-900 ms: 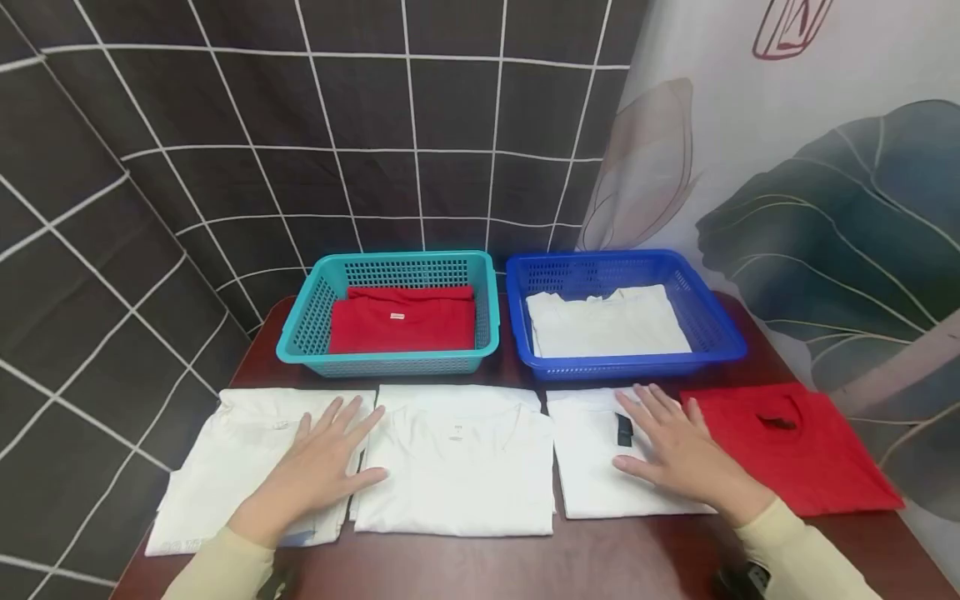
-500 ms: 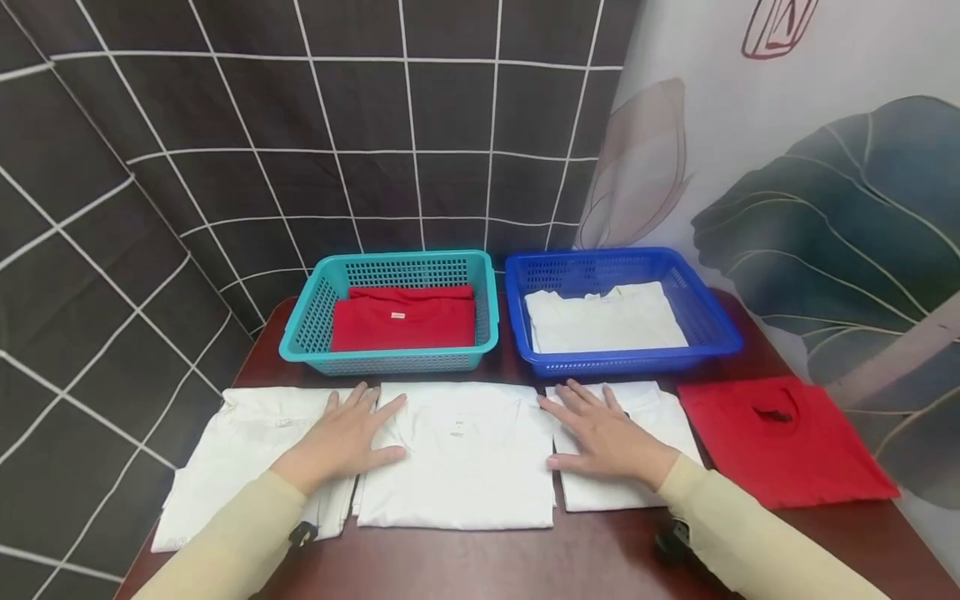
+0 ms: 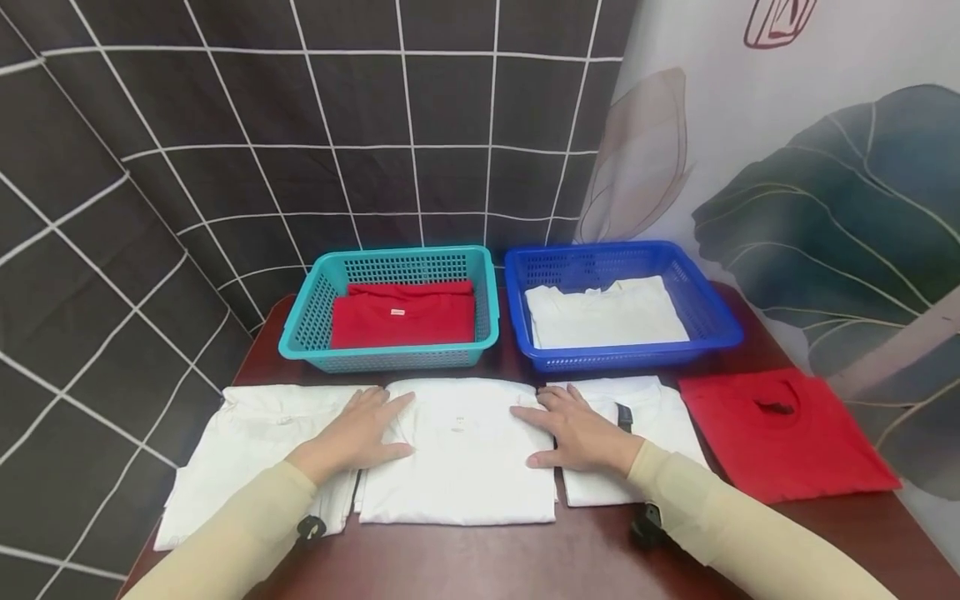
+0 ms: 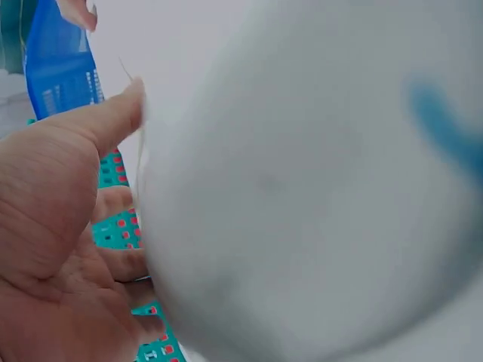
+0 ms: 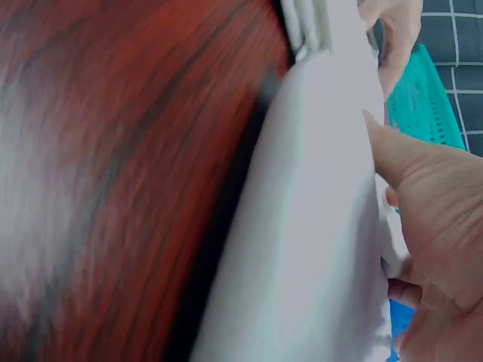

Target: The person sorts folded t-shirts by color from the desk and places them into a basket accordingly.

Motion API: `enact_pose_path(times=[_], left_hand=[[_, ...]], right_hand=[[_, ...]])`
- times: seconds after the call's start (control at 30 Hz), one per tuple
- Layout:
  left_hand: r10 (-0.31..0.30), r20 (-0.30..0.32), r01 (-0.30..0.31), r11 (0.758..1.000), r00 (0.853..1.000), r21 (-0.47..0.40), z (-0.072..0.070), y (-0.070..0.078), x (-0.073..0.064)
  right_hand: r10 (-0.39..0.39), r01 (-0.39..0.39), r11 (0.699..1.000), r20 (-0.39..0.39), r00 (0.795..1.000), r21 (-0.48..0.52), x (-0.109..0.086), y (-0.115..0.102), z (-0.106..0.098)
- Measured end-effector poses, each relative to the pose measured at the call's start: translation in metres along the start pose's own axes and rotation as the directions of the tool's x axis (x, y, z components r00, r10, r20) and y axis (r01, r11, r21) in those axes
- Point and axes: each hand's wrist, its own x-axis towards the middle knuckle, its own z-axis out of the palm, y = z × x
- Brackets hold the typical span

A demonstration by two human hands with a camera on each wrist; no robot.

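Note:
A folded white shirt [image 3: 457,467] lies in the middle of the front row. My left hand [image 3: 356,429] touches its left side, thumb and index finger spread over the cloth. On the opposite side, my right hand [image 3: 577,429] has its thumb and index finger on the shirt, with the other fingers bent near its edge. In the left wrist view, the left thumb and fingers meet the edge of white cloth [image 4: 302,181]; several fingertips are hidden there. The right wrist view shows the right thumb on white cloth [image 5: 309,204], with the other fingertips partly hidden.
Another white shirt [image 3: 240,450] lies left, partly under my left arm. To the right are a white shirt [image 3: 652,408] with a black label and a red shirt [image 3: 795,450]. Behind stand a teal basket [image 3: 405,360] holding red shirts and a blue basket [image 3: 622,358] holding white cloth.
My right hand has moved left from the black-labelled shirt to the middle shirt's right side, its fingers now more bent. My left hand has shifted right onto the middle shirt's left side.

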Motion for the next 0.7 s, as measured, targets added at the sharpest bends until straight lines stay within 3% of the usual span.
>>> enact_pose_path(times=[0.23,0.3,0.37,0.43,0.5,0.6,0.63,0.7], left_hand=[[-0.053,-0.053,0.044,0.987,0.997,-0.154,-0.001,0.009,0.0],[-0.079,-0.069,0.061,0.97,0.995,-0.236,-0.002,0.008,-0.001],[-0.109,-0.082,0.078,0.945,0.991,-0.318,-0.002,0.005,-0.002],[-0.136,-0.082,0.094,0.916,0.987,-0.39,-0.002,0.003,-0.004],[-0.158,-0.071,0.112,0.894,0.985,-0.433,-0.002,0.001,-0.006],[-0.133,-0.053,0.093,0.878,0.99,-0.47,-0.001,0.0,-0.008],[-0.119,-0.05,0.081,0.877,0.992,-0.474,0.0,0.0,-0.009],[-0.094,-0.038,0.064,0.876,0.995,-0.478,0.001,0.001,-0.01]], right_hand=[[0.09,-0.077,0.977,-0.056,0.994,0.2,0.005,-0.007,0.002],[0.112,-0.087,0.952,-0.072,0.991,0.294,0.006,-0.009,0.002],[0.159,-0.118,0.901,-0.064,0.985,0.418,0.006,-0.01,0.001],[0.211,-0.159,0.81,-0.028,0.977,0.564,0.008,-0.01,0.001],[0.271,-0.216,0.682,0.034,0.962,0.698,0.009,-0.01,0.0],[0.324,-0.291,0.491,0.138,0.936,0.821,0.011,-0.011,-0.001],[0.33,-0.307,0.444,0.165,0.93,0.842,0.011,-0.011,-0.001],[0.329,-0.322,0.381,0.199,0.923,0.867,0.011,-0.012,-0.001]])
